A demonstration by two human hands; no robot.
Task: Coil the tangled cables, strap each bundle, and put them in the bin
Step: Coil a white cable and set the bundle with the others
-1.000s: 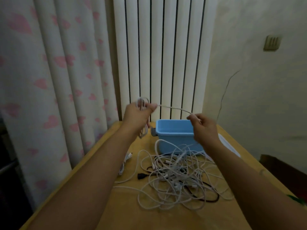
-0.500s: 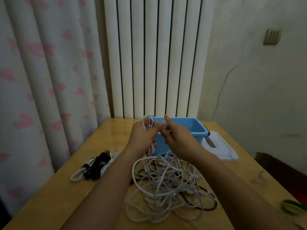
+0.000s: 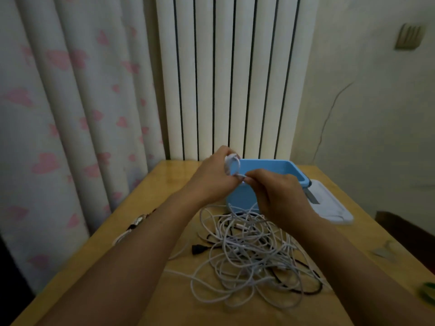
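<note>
White cable coil (image 3: 231,166) gripped in curled left hand (image 3: 215,178), raised in front of blue bin (image 3: 263,175) at 12 o'clock. Right hand (image 3: 277,196) pinches the cable's strand beside the coil; both forearms extended. Tangled cables (image 3: 254,260) on wooden table (image 3: 117,267), centre.

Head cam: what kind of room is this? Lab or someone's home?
Most likely a home, not a lab: heart-print curtains hang beside a white column radiator, the plaster wall is cracked, and the work surface is a plain wooden table with a small blue bin.
</note>
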